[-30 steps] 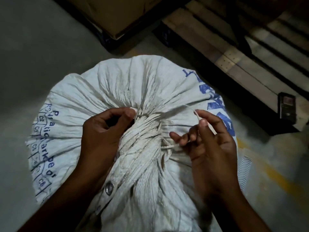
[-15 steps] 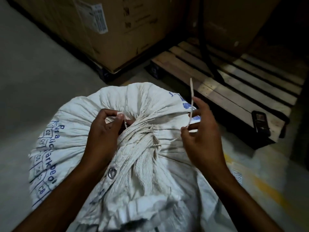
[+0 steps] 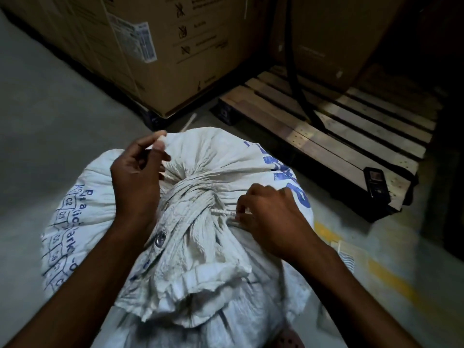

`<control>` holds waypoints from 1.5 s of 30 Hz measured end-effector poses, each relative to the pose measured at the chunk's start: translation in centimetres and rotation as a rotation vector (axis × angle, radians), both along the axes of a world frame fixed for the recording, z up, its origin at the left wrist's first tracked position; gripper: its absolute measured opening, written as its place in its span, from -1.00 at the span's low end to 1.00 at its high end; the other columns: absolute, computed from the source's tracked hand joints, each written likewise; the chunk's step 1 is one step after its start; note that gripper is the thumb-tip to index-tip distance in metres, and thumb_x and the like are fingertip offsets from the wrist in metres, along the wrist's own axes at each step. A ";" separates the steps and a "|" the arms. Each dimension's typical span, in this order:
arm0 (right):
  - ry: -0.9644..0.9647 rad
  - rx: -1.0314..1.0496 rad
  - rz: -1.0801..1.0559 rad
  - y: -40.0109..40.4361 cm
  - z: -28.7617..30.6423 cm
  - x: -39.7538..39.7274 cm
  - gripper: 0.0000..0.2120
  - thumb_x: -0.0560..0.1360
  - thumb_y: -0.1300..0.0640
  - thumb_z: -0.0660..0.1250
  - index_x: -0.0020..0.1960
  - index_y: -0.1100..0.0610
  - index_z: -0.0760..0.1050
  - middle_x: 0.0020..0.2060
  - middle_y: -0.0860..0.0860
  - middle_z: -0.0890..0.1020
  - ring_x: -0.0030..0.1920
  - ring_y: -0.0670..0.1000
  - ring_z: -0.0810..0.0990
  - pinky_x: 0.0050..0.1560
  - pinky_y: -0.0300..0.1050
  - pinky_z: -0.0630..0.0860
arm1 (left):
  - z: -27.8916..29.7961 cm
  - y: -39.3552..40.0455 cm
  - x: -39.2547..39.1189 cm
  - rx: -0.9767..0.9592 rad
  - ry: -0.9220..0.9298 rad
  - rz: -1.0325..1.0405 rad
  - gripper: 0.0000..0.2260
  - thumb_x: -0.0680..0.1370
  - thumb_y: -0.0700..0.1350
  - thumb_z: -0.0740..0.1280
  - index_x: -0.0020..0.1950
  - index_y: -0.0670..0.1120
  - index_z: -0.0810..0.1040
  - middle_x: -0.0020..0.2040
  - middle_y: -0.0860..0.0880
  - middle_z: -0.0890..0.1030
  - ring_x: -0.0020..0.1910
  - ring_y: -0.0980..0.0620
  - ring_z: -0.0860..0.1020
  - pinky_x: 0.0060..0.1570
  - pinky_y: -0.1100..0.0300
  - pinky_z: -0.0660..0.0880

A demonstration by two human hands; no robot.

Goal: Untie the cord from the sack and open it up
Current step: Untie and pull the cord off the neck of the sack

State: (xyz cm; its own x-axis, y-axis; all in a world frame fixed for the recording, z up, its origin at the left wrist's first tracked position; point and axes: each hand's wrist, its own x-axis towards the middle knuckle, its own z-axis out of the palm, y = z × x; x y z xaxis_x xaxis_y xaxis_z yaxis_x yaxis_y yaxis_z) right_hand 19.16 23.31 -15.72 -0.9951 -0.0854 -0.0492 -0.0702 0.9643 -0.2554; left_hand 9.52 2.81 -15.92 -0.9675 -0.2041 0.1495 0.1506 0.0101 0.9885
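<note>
— Two sets of fingers are at work. On the right hand (image 3: 270, 217) the fingertips (image 3: 238, 213) are pinched on a short white stretch of the cord (image 3: 222, 212) where it leaves the right side of the gathered neck (image 3: 193, 197).

— And the left hand (image 3: 136, 179)?

— Its thumb and forefinger are closed on a pale strip at the far left of the neck. It looks like the cord's other end, though blur makes that uncertain.

— So which step is this?

— Judging by the neck, the untying is under way, not finished: the cloth is bunched tight and twisted, and the mouth is shut.

— Where does the sack (image 3: 82, 204) sit?

— On the grey floor (image 3: 42, 116), standing full, directly below the person. A wooden pallet (image 3: 351, 136) lies to the far right, and cardboard boxes (image 3: 160, 71) stand at the far side.

— What does the next move call for?

— Probably drawing the pinched length away from the neck to slacken any wrap that remains, while the left hand guides the other end round. Only then can the gathers be spread. Pulling the wrong strand could tighten the binding.
</note>
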 end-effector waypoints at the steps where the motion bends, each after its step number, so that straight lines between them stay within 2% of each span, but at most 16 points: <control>1: -0.030 -0.068 -0.008 0.3 -0.2 -0.2 -0.91 0.61 0.01 0.31 0.01 -0.03 0.58 0.05 -0.03 0.61 0.14 0.12 0.55 0.11 0.06 0.38 | -0.2 0.4 0.2 -0.040 0.003 -0.052 -0.81 0.65 -0.11 0.37 0.24 -0.02 0.67 -0.22 0.03 0.66 -0.30 0.13 0.51 -0.27 0.30 0.46; 5: 0.105 -0.314 -0.027 0.6 -1.0 -0.9 -0.94 0.60 0.09 0.35 0.06 0.01 0.55 -0.05 -0.03 0.64 -0.02 0.07 0.62 0.00 0.08 0.54 | -0.2 1.6 1.0 -0.136 0.037 -0.243 -0.71 0.63 -0.25 0.38 0.35 -0.09 0.64 -0.22 0.07 0.73 -0.20 0.18 0.65 -0.21 0.39 0.51; 9: 0.426 -0.452 -0.067 -0.7 -0.8 -1.5 -0.57 0.59 0.07 0.41 0.39 -0.04 0.34 0.08 -0.04 0.64 -0.03 -0.01 0.61 -0.10 -0.04 0.58 | 0.0 1.9 1.0 -0.175 0.031 -0.330 -0.64 0.60 -0.25 0.42 0.38 -0.04 0.62 -0.19 0.09 0.76 -0.22 0.25 0.64 -0.10 0.34 0.56; 11: 0.535 -0.312 -0.101 -1.2 -0.6 -2.1 -0.45 0.56 0.06 0.44 0.49 0.00 0.34 0.10 0.05 0.64 0.00 0.09 0.62 -0.15 -0.03 0.56 | 0.3 2.0 1.3 -0.190 0.026 -0.352 -0.64 0.59 -0.25 0.43 0.37 -0.04 0.63 -0.18 0.11 0.77 -0.18 0.25 0.66 -0.09 0.33 0.58; 12: 0.588 -0.197 -0.121 -1.3 -0.6 -2.5 -0.51 0.55 0.06 0.45 0.44 0.03 0.43 0.03 0.08 0.63 -0.02 0.14 0.62 -0.21 -0.01 0.55 | 0.4 2.1 1.4 -0.192 0.023 -0.360 -0.64 0.58 -0.25 0.44 0.37 -0.04 0.63 -0.18 0.11 0.77 -0.17 0.24 0.67 -0.09 0.32 0.59; 14: 0.700 -0.011 -0.135 -1.4 -0.5 -3.3 -0.82 0.55 0.06 0.46 0.12 0.10 0.62 -0.15 0.09 0.60 -0.14 0.18 0.60 -0.37 -0.03 0.45 | 0.4 2.0 1.5 -0.183 0.002 -0.368 -0.65 0.58 -0.26 0.45 0.35 -0.05 0.63 -0.14 0.04 0.78 -0.11 0.15 0.71 -0.05 0.23 0.64; 16: 0.755 0.076 -0.116 -1.3 -0.3 -3.8 -0.87 0.54 0.09 0.46 -0.10 0.14 0.62 -0.24 0.09 0.55 -0.21 0.17 0.55 -0.40 -0.03 0.34 | 0.3 1.7 1.6 -0.184 -0.011 -0.374 -0.67 0.57 -0.26 0.46 0.32 -0.05 0.65 -0.09 -0.05 0.78 -0.03 0.04 0.74 0.02 0.11 0.65; 23: 0.791 0.014 -0.299 1.1 0.6 -4.4 -0.82 0.53 0.08 0.40 -0.17 0.17 0.56 -0.21 0.11 0.57 -0.15 0.22 0.55 -0.32 0.02 0.42 | -0.3 1.2 1.7 -0.310 -0.045 -0.383 -0.80 0.54 -0.22 0.50 0.13 -0.01 0.73 -0.19 -0.07 0.73 -0.20 0.22 0.64 -0.15 0.41 0.50; 27: 0.747 -0.058 -0.380 1.4 0.7 -4.2 -0.83 0.56 0.09 0.37 -0.15 0.15 0.51 -0.22 0.07 0.60 -0.18 0.18 0.56 -0.32 -0.01 0.42 | -0.1 1.4 1.8 -0.339 -0.068 -0.418 -0.80 0.52 -0.23 0.53 0.11 -0.03 0.74 -0.20 -0.05 0.73 -0.20 0.19 0.65 -0.14 0.39 0.53; 32: 0.607 -0.067 -0.263 1.3 0.2 -3.9 -0.85 0.54 0.10 0.42 -0.13 0.16 0.53 -0.14 0.10 0.60 -0.08 0.21 0.55 -0.20 0.10 0.53 | 0.3 1.2 1.7 -0.295 -0.036 -0.268 -0.83 0.48 -0.24 0.56 0.06 -0.09 0.76 -0.17 -0.03 0.76 -0.20 0.21 0.69 -0.12 0.40 0.55; 34: 0.605 -0.076 -0.229 1.3 0.4 -4.0 -0.85 0.48 0.18 0.43 0.03 0.15 0.55 0.02 0.13 0.57 0.03 0.22 0.53 -0.07 0.19 0.53 | 0.8 1.4 1.6 -0.280 0.004 -0.237 -0.82 0.47 -0.24 0.57 0.06 -0.11 0.77 -0.14 -0.01 0.77 -0.14 0.15 0.73 -0.06 0.35 0.60; 37: 0.588 -0.176 -0.156 0.9 1.6 -4.2 -0.33 0.38 0.27 0.43 0.47 0.06 0.38 0.44 0.08 0.45 0.36 0.18 0.46 0.25 0.22 0.43 | 1.7 1.8 1.6 -0.327 0.086 -0.223 -0.84 0.48 -0.23 0.56 0.06 -0.11 0.77 -0.10 0.07 0.77 -0.12 0.21 0.71 -0.03 0.40 0.57; 38: 0.589 -0.138 -0.116 0.6 1.9 -4.1 -0.29 0.40 0.23 0.43 0.52 0.02 0.35 0.48 0.04 0.44 0.43 0.15 0.43 0.34 0.25 0.37 | 1.8 2.0 1.6 -0.340 0.104 -0.220 -0.84 0.49 -0.22 0.56 0.06 -0.10 0.77 -0.08 0.09 0.76 -0.11 0.24 0.71 -0.02 0.41 0.56; 40: 0.636 -0.019 -0.059 0.3 1.5 -4.4 -0.57 0.52 0.09 0.42 0.39 -0.01 0.52 0.28 -0.02 0.64 0.35 0.13 0.54 0.36 0.33 0.33 | 1.8 2.0 1.6 -0.342 0.116 -0.215 -0.84 0.49 -0.20 0.56 0.06 -0.07 0.77 -0.07 0.11 0.76 -0.09 0.24 0.71 -0.01 0.38 0.57; 42: 0.686 -0.070 -0.005 0.3 1.0 -4.6 -0.87 0.60 0.04 0.38 0.06 0.06 0.65 -0.13 0.00 0.72 -0.02 0.15 0.68 0.13 0.22 0.50 | 1.5 1.9 1.5 -0.354 0.112 -0.221 -0.83 0.49 -0.20 0.56 0.07 -0.06 0.77 -0.10 0.09 0.76 -0.11 0.18 0.72 -0.04 0.34 0.57; 45: 0.631 -0.221 -0.048 0.2 0.4 -4.7 -0.78 0.66 0.03 0.30 -0.07 0.11 0.62 -0.25 0.02 0.67 -0.24 0.14 0.63 -0.27 0.09 0.55 | 1.0 1.7 1.8 -0.356 0.063 -0.250 -0.82 0.48 -0.20 0.57 0.06 -0.05 0.76 -0.16 0.04 0.75 -0.18 0.15 0.69 -0.14 0.30 0.56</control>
